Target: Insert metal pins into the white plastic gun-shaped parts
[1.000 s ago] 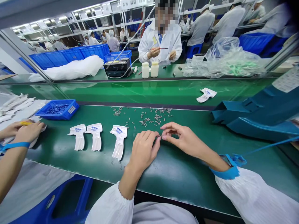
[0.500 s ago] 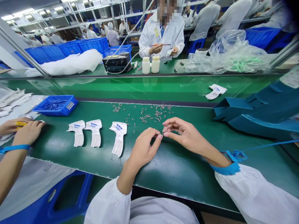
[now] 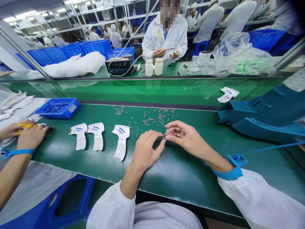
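One metal part (image 3: 164, 137) sits at six o'clock from the loose parts (image 3: 161, 118), pinched narrowly by the left hand (image 3: 147, 148), the right hand (image 3: 187, 137) curled at three o'clock, its hold impossible to tell, and probably handles light, stiff and slippery, best gripped by its ends.

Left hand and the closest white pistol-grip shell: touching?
Apart. The head view shows a strip of green tabletop between the left hand and that pistol-grip shell.
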`<action>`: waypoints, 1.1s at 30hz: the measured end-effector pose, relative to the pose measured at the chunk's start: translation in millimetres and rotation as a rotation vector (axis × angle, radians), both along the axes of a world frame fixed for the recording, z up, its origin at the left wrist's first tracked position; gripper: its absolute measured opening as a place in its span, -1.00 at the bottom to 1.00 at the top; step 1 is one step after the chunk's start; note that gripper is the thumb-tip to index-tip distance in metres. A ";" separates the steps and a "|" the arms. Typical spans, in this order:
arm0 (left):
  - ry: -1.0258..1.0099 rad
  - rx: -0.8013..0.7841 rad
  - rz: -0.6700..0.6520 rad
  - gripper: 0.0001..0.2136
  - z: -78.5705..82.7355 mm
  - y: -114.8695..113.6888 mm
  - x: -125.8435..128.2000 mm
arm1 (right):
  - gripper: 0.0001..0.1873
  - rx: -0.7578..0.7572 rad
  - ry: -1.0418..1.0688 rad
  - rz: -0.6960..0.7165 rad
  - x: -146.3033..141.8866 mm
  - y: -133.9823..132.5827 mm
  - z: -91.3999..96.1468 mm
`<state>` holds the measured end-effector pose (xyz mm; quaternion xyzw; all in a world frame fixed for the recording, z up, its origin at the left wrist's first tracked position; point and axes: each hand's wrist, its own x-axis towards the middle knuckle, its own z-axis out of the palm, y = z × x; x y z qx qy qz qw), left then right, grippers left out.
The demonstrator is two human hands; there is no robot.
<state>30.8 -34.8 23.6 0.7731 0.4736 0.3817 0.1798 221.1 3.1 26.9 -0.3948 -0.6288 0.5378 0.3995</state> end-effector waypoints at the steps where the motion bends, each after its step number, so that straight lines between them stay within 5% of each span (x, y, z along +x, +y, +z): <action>1: 0.013 0.022 0.006 -0.92 -0.4 0.1 0.2 | -0.63 0.001 -0.006 -0.004 -0.1 -0.1 -0.6; 16: 0.098 0.157 -0.020 -0.85 -1.5 0.3 -0.7 | -0.59 -0.083 -0.025 0.017 -2.2 -1.4 4.0; 26: -0.043 0.042 -0.043 -0.90 4.5 -0.9 -0.2 | -0.58 -0.220 0.101 0.087 5.5 0.2 5.5; 33: -0.007 0.134 -0.090 -0.85 9.8 -5.1 -0.4 | -0.53 -0.294 0.267 0.127 -6.4 -3.3 4.1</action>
